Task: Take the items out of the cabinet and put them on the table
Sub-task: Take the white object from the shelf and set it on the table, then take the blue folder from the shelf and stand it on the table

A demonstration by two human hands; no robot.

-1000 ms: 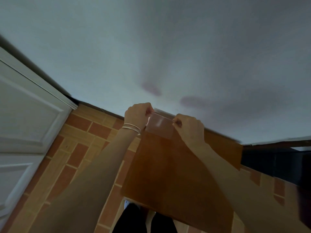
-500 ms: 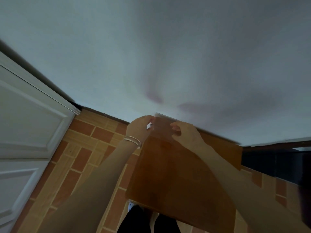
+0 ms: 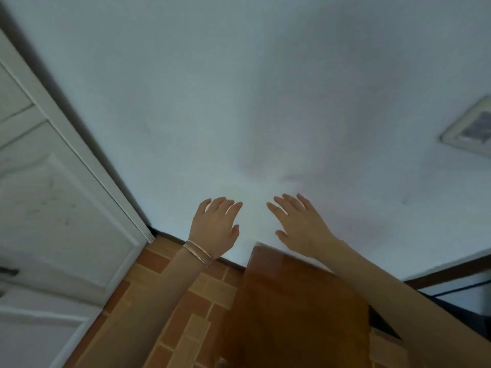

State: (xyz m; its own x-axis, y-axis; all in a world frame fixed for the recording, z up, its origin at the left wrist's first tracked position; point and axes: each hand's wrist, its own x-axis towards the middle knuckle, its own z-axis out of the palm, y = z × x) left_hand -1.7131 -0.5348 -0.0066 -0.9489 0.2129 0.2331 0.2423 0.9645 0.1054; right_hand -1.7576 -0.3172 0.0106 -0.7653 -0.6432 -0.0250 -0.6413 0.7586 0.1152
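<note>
Table top (image 3: 292,314), brown wood, sits low in the middle of my view, its far edge at the white wall (image 3: 239,102) and partly under the right forearm. Just above it I see the left hand (image 3: 215,229) and right hand (image 3: 300,229), apart, fingers straight and spread. Thin bracelets (image 3: 198,253) circle the left wrist. Brick-patterned floor (image 3: 186,301) and a white panelled door (image 3: 53,221) lie to the left.

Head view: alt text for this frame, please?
The left hand and right hand, both empty and spread open, are held up before a pale wall above a brown wooden top. A white panelled door stands at left; brick-pattern floor below.
</note>
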